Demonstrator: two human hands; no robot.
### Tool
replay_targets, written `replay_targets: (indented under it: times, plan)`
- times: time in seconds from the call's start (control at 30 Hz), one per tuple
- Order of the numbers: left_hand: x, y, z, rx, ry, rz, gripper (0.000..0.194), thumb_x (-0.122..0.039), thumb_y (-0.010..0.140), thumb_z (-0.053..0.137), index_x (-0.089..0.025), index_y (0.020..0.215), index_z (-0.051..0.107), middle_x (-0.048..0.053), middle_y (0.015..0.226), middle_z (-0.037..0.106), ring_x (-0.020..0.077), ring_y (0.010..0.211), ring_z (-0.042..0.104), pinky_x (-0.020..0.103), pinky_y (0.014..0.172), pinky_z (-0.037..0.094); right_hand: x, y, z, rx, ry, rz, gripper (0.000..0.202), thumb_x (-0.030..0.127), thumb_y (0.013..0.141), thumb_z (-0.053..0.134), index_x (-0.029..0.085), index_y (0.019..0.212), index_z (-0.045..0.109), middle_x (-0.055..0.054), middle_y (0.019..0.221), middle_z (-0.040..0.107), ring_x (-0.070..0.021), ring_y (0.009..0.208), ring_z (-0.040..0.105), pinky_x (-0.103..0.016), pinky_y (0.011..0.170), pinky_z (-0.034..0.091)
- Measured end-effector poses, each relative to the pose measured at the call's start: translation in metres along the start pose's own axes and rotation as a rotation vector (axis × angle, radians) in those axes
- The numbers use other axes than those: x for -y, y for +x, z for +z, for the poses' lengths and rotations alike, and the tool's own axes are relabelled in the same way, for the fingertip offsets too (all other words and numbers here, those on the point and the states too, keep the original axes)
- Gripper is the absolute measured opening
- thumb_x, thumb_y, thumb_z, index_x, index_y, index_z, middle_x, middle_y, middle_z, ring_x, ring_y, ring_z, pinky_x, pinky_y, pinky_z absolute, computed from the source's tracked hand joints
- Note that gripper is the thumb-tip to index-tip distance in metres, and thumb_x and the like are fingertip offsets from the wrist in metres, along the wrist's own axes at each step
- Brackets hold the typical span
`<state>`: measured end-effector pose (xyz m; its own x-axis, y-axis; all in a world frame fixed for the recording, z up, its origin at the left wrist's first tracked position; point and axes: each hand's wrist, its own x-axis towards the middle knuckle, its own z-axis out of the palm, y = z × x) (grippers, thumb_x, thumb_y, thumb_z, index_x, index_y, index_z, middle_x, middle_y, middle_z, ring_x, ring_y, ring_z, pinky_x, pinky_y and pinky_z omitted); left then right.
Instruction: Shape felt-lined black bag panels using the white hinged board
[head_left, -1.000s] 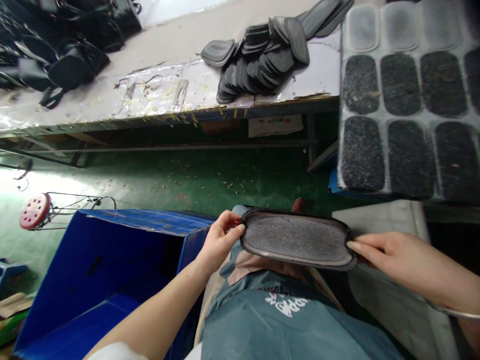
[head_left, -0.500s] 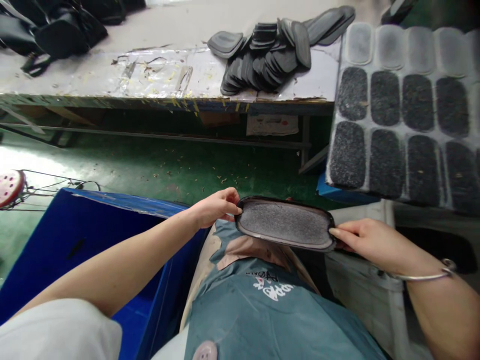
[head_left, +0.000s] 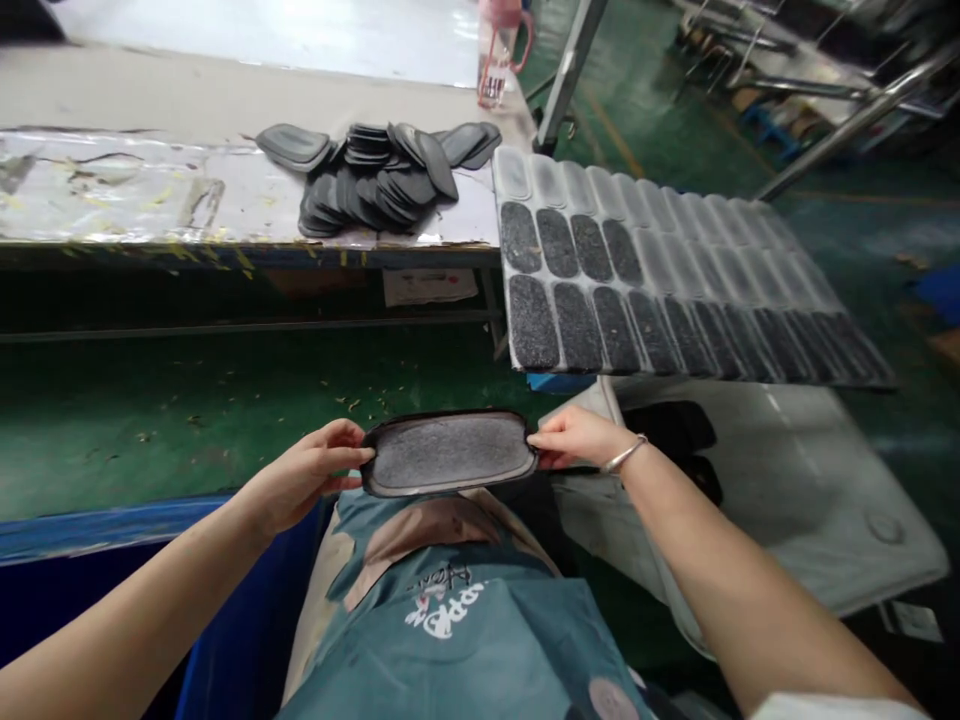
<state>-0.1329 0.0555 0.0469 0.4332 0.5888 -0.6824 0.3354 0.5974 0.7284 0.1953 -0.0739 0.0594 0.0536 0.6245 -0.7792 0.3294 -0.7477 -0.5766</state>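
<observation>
Hands: left hand (head_left: 311, 475) and right hand (head_left: 574, 440), both closed in a pinch on opposite ends of one oval grey-felt pad with a dark rim (head_left: 448, 452), held level over the lap, felt face up. Step in hand, as judged: checking or readying a single pad. Beyond the pad: desk (head_left: 150, 205) carrying a pile of dark pads (head_left: 375, 180). Right of that pile: tray sheet of matching pads in rows (head_left: 660, 290). Left of the held pad: blue bin (head_left: 112, 525). The next move would call for a steady two-ended grip and a bare spot to set it down.
</observation>
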Motion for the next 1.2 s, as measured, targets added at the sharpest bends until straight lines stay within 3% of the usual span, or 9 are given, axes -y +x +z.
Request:
replay_targets:
  times: [0.23,0.5,0.67,0.8,0.97,1.2]
  plan:
    - [0.009,-0.001,0.005,-0.015,-0.082,-0.001,0.032,-0.031,0.064,0.078,-0.021,0.083,0.055,-0.004,0.080,0.049,0.0108,0.069,0.051,0.020,0.056,0.051,-0.012,0.004,-0.001,0.033,0.104,0.007,0.031,0.045,0.069,0.073,0.014,0.068,0.068,-0.002,0.067,0.071,-0.0107,0.062,0.065,-0.018,0.060,0.052]
    - [0.010,-0.004,0.014,-0.043,-0.087,0.054,0.036,-0.035,0.063,0.079,-0.020,0.083,0.054,-0.004,0.078,0.052,0.0105,0.065,0.052,0.019,0.052,0.048,0.003,0.005,0.004,-0.067,-0.006,0.017,0.022,0.027,0.069,0.073,0.015,0.052,0.065,-0.001,0.051,0.065,-0.0110,0.052,0.062,-0.016,0.048,0.047]
    - [0.017,-0.007,0.023,-0.141,-0.090,0.128,0.040,-0.040,0.062,0.080,-0.021,0.085,0.053,-0.005,0.074,0.054,0.0084,0.058,0.050,0.017,0.050,0.044,0.003,0.003,0.010,-0.140,-0.010,-0.009,0.025,0.025,0.069,0.072,0.014,0.048,0.062,0.001,0.046,0.061,-0.0082,0.045,0.055,-0.015,0.042,0.041]
    - [0.025,-0.009,0.022,-0.157,-0.153,0.127,0.039,-0.041,0.063,0.079,-0.020,0.086,0.055,-0.005,0.075,0.055,0.0084,0.060,0.051,0.017,0.053,0.044,-0.009,-0.002,0.013,-0.108,0.122,-0.011,0.025,0.034,0.074,0.070,0.014,0.059,0.065,-0.001,0.057,0.067,-0.0112,0.056,0.063,-0.018,0.052,0.051]
    - [0.032,-0.012,0.015,-0.059,-0.239,0.136,0.036,-0.041,0.070,0.075,-0.020,0.094,0.059,0.000,0.089,0.059,0.0125,0.076,0.056,0.021,0.066,0.049,-0.028,-0.004,0.017,-0.083,0.300,-0.015,0.029,0.041,0.075,0.070,0.013,0.081,0.069,-0.004,0.071,0.071,-0.0123,0.067,0.067,-0.020,0.060,0.055]
    - [0.040,-0.014,0.021,-0.135,-0.153,0.196,0.040,-0.046,0.073,0.072,-0.022,0.101,0.055,-0.001,0.094,0.056,0.0118,0.076,0.053,0.019,0.061,0.045,-0.029,-0.003,0.029,-0.174,0.334,-0.029,0.027,0.039,0.073,0.073,0.015,0.080,0.066,-0.001,0.068,0.069,-0.0119,0.064,0.066,-0.020,0.056,0.055]
